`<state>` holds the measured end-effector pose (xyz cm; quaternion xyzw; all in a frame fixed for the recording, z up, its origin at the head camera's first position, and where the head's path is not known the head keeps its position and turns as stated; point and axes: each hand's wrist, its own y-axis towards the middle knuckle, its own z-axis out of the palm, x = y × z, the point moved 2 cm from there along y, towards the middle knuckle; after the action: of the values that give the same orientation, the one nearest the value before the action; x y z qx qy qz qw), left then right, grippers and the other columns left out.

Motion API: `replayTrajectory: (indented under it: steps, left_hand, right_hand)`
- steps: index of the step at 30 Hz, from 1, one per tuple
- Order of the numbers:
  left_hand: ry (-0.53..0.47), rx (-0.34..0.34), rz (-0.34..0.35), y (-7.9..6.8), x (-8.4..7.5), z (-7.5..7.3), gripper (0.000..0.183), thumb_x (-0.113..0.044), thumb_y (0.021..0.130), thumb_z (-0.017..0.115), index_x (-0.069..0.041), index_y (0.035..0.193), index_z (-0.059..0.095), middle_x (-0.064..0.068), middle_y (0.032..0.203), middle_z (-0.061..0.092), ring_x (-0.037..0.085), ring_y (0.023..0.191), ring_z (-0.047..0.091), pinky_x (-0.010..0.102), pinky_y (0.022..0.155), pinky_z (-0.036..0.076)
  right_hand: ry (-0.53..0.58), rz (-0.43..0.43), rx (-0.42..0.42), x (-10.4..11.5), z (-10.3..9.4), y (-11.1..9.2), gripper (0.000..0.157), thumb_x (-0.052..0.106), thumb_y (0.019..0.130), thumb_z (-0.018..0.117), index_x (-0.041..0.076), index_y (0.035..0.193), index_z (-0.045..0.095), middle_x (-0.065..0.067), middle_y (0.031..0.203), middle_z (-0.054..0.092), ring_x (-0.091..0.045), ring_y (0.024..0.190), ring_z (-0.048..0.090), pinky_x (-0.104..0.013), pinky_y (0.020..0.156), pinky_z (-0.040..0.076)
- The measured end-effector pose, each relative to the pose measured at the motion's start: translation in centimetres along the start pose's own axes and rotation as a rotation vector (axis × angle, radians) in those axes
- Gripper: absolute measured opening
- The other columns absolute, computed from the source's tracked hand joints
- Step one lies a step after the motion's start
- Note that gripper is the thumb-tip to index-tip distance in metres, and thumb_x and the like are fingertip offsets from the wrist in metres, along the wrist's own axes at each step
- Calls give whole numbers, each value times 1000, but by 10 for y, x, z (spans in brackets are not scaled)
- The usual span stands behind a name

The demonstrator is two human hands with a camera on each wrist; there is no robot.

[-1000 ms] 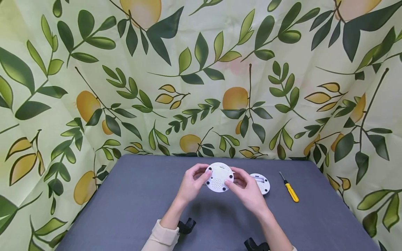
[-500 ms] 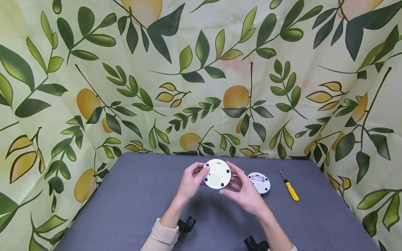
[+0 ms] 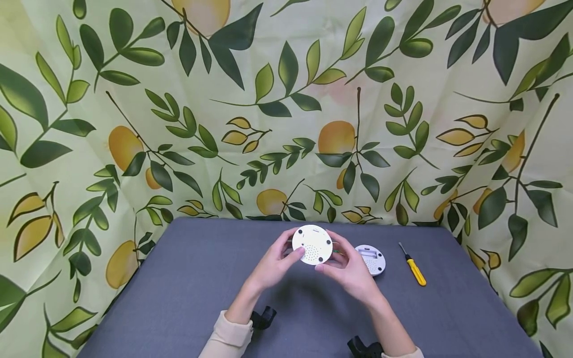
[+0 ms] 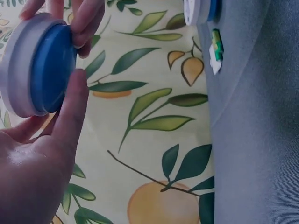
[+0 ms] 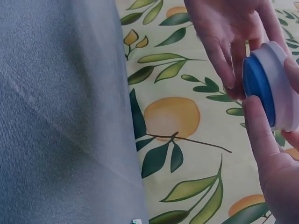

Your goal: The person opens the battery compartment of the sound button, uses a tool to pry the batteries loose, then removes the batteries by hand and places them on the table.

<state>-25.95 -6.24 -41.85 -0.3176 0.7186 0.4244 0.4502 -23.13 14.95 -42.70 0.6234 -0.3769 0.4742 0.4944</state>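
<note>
Device (image 3: pixel 313 242), held above table (image 3: pixel 197 283) in left hand (image 3: pixel 274 264) and right hand (image 3: pixel 353 274), fingers part-curled round it, likely light, stiff, slick plastic; best gripped by white rim (image 4: pixel 21 65), off blue dome (image 4: pixel 55 70).

White and blue device (image 4: pixel 42 65); yellow screwdriver handle (image 3: pixel 416 271); grey table (image 3: pixel 197 278); cream backdrop (image 3: pixel 309 25) with green leaves (image 3: pixel 288 64).

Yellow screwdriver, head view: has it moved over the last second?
No. Against the back edge of the table, the yellow screwdriver lies in the same spot at the same slant, so no direction to report.
</note>
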Motion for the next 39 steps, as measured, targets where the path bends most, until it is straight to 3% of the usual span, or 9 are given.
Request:
replayTrajectory:
  steps: [5, 11, 15, 20, 27, 39]
  left_hand:
    - [-82, 64, 15, -1, 1, -1, 70, -14, 97, 67, -10, 157, 31, 13, 148, 43, 29, 131, 47, 33, 100, 49]
    - [-182, 109, 34, -3, 1, -4, 80, -6, 90, 76, -6, 156, 30, 18, 150, 41, 30, 130, 48, 34, 99, 51]
    - [-205, 146, 3, -4, 2, -7, 84, -4, 88, 78, -4, 156, 30, 19, 149, 41, 28, 129, 50, 37, 99, 51]
    - [-146, 170, -60, -5, 2, -10, 91, -9, 85, 83, -4, 157, 28, 18, 147, 44, 26, 126, 52, 34, 98, 52]
    - [-16, 152, -98, -5, 2, -12, 96, -18, 82, 87, -7, 157, 28, 13, 141, 49, 23, 122, 51, 30, 99, 46]
    - [-15, 133, -123, -4, 7, -10, 92, -15, 78, 88, -15, 152, 34, 7, 134, 52, 22, 116, 53, 37, 96, 46]
  right_hand:
    - [41, 44, 8, -2, 2, 0, 81, 1, 84, 80, 6, 153, 38, -23, 133, 54, -21, 111, 66, -34, 87, 57]
    - [76, 79, 27, -2, 3, -1, 79, 4, 86, 79, 3, 153, 37, -24, 133, 57, -21, 109, 68, -34, 88, 56]
    - [71, 88, 46, -4, 3, -2, 78, 4, 86, 79, 2, 152, 38, -24, 130, 60, -22, 104, 69, -34, 87, 56]
    - [47, 92, 76, -7, 5, -2, 76, 4, 87, 79, 1, 151, 39, -22, 125, 63, -22, 101, 70, -33, 87, 56]
    - [2, 96, 78, -4, 6, -3, 71, 7, 88, 78, 0, 149, 42, -21, 120, 65, -23, 99, 70, -32, 86, 56]
    - [4, 119, 176, -5, 4, 3, 70, 11, 92, 75, 2, 152, 40, -20, 129, 60, -24, 107, 66, -31, 91, 53]
